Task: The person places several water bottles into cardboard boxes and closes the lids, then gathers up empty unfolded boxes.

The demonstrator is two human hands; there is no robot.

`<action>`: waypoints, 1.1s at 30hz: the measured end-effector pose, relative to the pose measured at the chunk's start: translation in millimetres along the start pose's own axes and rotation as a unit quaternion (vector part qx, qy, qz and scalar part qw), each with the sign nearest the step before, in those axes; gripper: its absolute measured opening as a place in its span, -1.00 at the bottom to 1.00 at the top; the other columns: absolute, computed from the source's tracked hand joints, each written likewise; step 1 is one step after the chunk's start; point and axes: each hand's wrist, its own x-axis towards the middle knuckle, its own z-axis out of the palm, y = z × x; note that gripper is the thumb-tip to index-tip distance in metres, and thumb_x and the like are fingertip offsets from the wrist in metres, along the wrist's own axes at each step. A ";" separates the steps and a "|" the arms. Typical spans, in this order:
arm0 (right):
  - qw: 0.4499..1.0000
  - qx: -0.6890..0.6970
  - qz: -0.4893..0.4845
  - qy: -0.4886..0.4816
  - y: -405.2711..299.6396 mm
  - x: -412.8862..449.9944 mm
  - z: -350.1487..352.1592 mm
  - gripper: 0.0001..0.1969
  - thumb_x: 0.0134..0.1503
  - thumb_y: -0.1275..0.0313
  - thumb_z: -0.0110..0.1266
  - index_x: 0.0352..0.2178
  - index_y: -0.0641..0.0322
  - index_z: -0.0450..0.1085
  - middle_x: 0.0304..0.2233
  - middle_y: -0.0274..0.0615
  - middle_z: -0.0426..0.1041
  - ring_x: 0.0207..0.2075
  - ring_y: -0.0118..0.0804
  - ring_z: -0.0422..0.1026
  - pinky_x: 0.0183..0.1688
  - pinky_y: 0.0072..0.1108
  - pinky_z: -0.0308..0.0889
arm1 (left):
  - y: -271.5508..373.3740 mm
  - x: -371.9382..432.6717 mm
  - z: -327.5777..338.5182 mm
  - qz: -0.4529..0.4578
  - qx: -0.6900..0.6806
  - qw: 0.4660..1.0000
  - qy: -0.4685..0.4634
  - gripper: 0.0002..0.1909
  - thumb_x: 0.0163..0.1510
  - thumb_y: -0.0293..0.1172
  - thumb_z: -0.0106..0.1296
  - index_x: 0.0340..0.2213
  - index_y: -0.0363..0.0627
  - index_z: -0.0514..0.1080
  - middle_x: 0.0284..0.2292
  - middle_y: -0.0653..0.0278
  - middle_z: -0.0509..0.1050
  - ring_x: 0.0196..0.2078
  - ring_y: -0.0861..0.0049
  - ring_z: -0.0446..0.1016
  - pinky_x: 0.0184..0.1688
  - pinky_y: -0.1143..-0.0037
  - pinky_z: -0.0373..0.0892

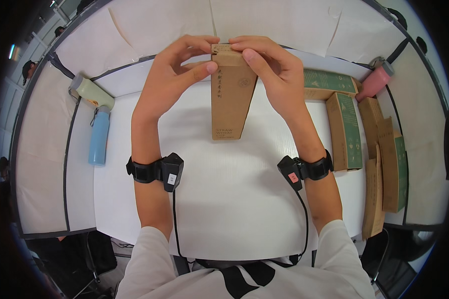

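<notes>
A tall brown cardboard box (230,101) bearing print stands before me, its top end towards me and its lower end over the white table. My left hand (176,71) is at the top left corner, thumb on the front edge and fingers by the top. On the opposite side, my right hand (275,69) holds the top right corner, with the thumb on the front and the index finger over the top flap (226,48). The flap looks folded over, with a small gap at its left. Whether the base rests on the table cannot be told.
Several brown-and-green cardboard boxes (344,130) lie or stand at the right. A pink bottle (376,80) occupies the back right corner; green (91,91) and blue bottles (99,136) are at left. Partition panels (269,22) enclose the white table (232,209). Cables hang from both wrist straps.
</notes>
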 end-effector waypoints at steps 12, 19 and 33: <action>1.000 0.010 0.017 0.003 -1.2 2.8 1.3 -0.83 0.19 0.42 0.18 -0.23 0.26 0.59 -0.17 -0.19 0.58 -0.12 -0.34 0.51 0.03 -0.52 0.37 | 6.8 -2.6 -1.4 0.036 0.023 0.999 0.019 -0.62 0.10 -0.51 0.16 -0.01 -0.20 0.46 0.02 0.12 0.47 0.11 0.29 0.42 0.07 0.33 0.42; 0.999 -0.038 0.014 -0.008 -1.1 -2.7 5.1 -0.81 0.18 0.39 0.19 -0.21 0.21 0.61 -0.12 -0.13 0.58 -0.06 -0.30 0.49 0.03 -0.50 0.36 | -2.0 -2.0 -5.4 0.061 0.019 0.998 -0.001 -0.80 0.14 -0.51 0.16 -0.16 -0.17 0.56 -0.03 0.24 0.48 0.03 0.45 0.45 0.06 0.38 0.46; 0.991 -0.101 -0.016 -0.090 -4.1 -0.3 7.2 -0.66 0.05 0.37 0.27 -0.09 0.04 0.57 0.01 -0.10 0.49 0.10 -0.10 0.38 0.14 -0.34 0.29 | 1.9 -1.8 -3.3 0.030 0.025 0.999 0.032 -0.86 0.17 -0.34 0.15 -0.36 -0.14 0.44 -0.01 0.20 0.46 0.01 0.40 0.45 0.16 0.36 0.32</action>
